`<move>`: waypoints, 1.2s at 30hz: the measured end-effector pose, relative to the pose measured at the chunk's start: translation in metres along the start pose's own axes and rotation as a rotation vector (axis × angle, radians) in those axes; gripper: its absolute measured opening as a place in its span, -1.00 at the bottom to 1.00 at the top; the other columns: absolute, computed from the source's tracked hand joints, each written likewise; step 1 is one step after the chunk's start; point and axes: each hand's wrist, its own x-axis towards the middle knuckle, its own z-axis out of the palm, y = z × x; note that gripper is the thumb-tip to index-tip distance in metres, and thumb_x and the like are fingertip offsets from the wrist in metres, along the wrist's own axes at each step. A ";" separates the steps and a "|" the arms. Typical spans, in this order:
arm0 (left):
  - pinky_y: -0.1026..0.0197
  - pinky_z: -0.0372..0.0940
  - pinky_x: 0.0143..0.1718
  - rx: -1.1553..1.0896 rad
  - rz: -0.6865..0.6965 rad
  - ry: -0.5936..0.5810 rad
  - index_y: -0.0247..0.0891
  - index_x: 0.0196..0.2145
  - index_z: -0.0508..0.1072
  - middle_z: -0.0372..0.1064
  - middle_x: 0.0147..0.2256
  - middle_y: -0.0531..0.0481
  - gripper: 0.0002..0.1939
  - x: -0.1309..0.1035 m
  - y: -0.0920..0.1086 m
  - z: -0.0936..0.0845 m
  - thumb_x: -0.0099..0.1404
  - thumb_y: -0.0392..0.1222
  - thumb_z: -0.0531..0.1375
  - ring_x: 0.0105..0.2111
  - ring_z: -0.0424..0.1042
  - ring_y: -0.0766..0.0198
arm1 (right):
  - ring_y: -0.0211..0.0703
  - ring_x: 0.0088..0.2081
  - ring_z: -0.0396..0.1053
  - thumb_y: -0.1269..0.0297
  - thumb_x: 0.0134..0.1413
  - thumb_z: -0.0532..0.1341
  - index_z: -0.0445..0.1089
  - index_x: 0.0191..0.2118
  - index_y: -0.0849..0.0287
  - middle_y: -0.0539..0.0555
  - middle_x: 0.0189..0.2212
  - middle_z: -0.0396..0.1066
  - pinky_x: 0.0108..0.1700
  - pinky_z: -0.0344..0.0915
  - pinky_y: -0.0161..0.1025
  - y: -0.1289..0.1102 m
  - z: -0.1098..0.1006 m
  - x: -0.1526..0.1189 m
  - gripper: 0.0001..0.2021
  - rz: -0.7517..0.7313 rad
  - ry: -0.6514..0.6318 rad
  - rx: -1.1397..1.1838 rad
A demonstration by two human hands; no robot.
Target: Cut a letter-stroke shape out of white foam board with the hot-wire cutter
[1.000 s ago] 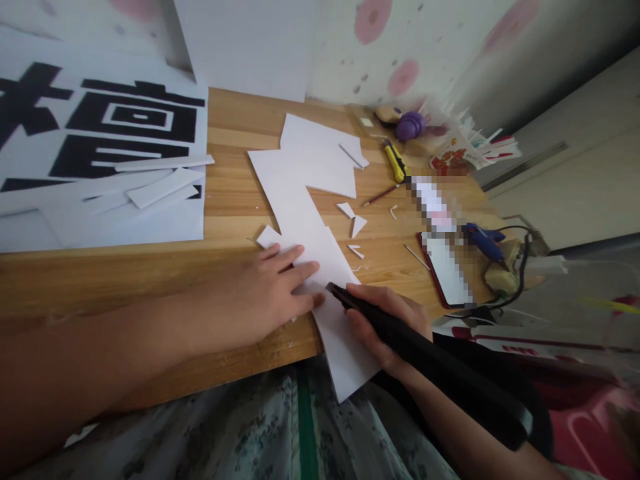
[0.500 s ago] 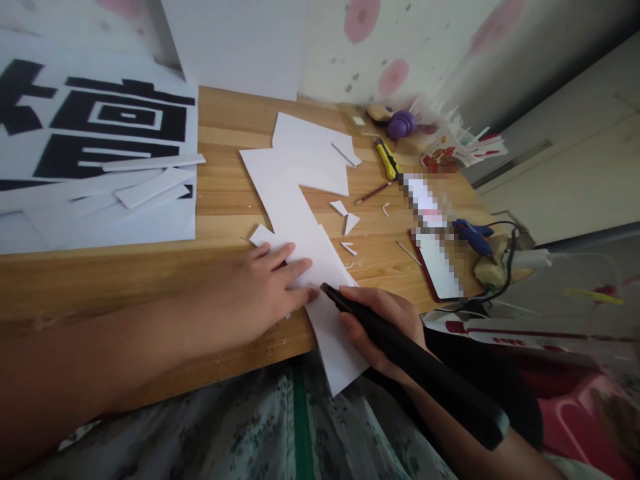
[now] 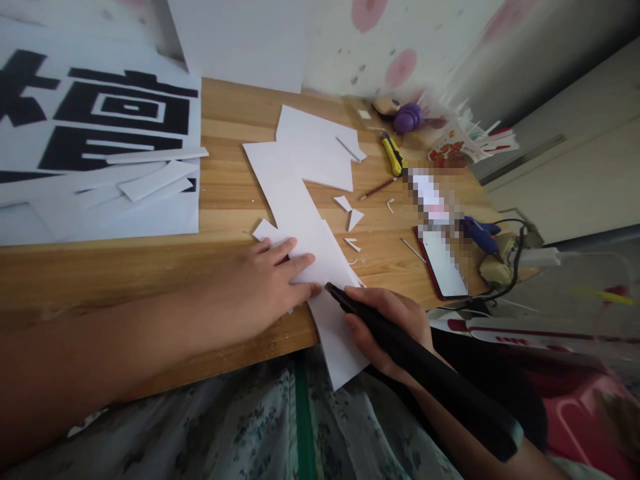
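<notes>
My left hand [image 3: 280, 280] lies with its fingers spread, pressing on a large white foam-board or card piece [image 3: 295, 193] with angular cut edges. My right hand [image 3: 395, 320] is wrapped around a thick black cutter [image 3: 420, 367]. Its narrow tip meets the white piece, close beside my left thumb; the blade itself is too small to make out. The near end of the piece juts past the table's front edge over my lap. One narrow white strip [image 3: 351, 149] rests on its far right part, and small triangular offcuts [image 3: 355, 219] lie to its right.
At left, white strips [image 3: 157, 180] lie on a sheet with black printed characters [image 3: 125, 110]. To the right are a yellow utility knife [image 3: 393, 155], a pencil [image 3: 379, 189], a phone [image 3: 445, 267], a blue glue gun [image 3: 480, 235] with a cable, and a paper cup [image 3: 455, 143].
The view has shifted slightly, so the table's contents sit a little higher and further right. Both hands keep nearly the same places on the white piece and the cutter.
</notes>
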 end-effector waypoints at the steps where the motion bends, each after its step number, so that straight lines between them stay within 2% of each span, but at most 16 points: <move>1: -0.32 0.29 0.08 -0.007 -0.008 -0.002 -0.01 0.11 0.40 0.24 0.19 -0.21 -0.64 0.000 0.000 0.000 0.45 -0.21 -0.01 0.21 0.22 -0.27 | -0.20 -0.48 0.50 0.41 0.09 0.23 0.37 -0.08 0.09 0.03 -0.42 0.52 -0.47 0.41 -0.32 0.000 0.000 0.000 -0.76 -0.001 0.002 0.004; 8: -0.32 0.27 0.11 -0.030 -0.059 -0.058 0.04 0.13 0.38 0.22 0.22 -0.15 -0.62 0.002 0.003 -0.002 0.41 -0.25 0.07 0.23 0.18 -0.24 | -0.21 -0.50 0.48 0.43 0.08 0.23 0.37 -0.08 0.10 0.02 -0.44 0.51 -0.47 0.41 -0.32 -0.001 0.000 -0.001 -0.74 -0.044 0.007 0.012; 23: -0.36 0.29 0.08 -0.017 -0.025 -0.029 -0.01 0.14 0.36 0.21 0.21 -0.19 -0.59 0.000 0.002 0.000 0.40 -0.29 0.02 0.22 0.17 -0.33 | -0.22 -0.50 0.45 0.44 0.09 0.21 0.34 -0.07 0.18 0.06 -0.45 0.48 -0.47 0.36 -0.33 -0.002 -0.004 -0.010 -0.74 -0.063 -0.023 0.000; 30: -0.36 0.31 0.08 -0.018 -0.042 -0.079 -0.01 0.14 0.37 0.21 0.22 -0.20 -0.58 0.002 0.003 -0.004 0.39 -0.31 0.04 0.23 0.17 -0.34 | -0.20 -0.49 0.47 0.43 0.08 0.21 0.35 -0.08 0.19 0.08 -0.44 0.50 -0.45 0.39 -0.32 -0.003 -0.006 -0.013 -0.75 -0.066 -0.023 -0.009; 36: -0.36 0.31 0.09 -0.014 -0.038 -0.067 0.01 0.16 0.34 0.20 0.23 -0.20 -0.55 0.001 0.002 -0.001 0.36 -0.33 0.08 0.23 0.16 -0.34 | -0.16 -0.46 0.50 0.45 0.08 0.21 0.34 -0.05 0.18 0.09 -0.41 0.51 -0.44 0.42 -0.29 -0.005 -0.009 -0.019 -0.72 -0.076 -0.038 -0.017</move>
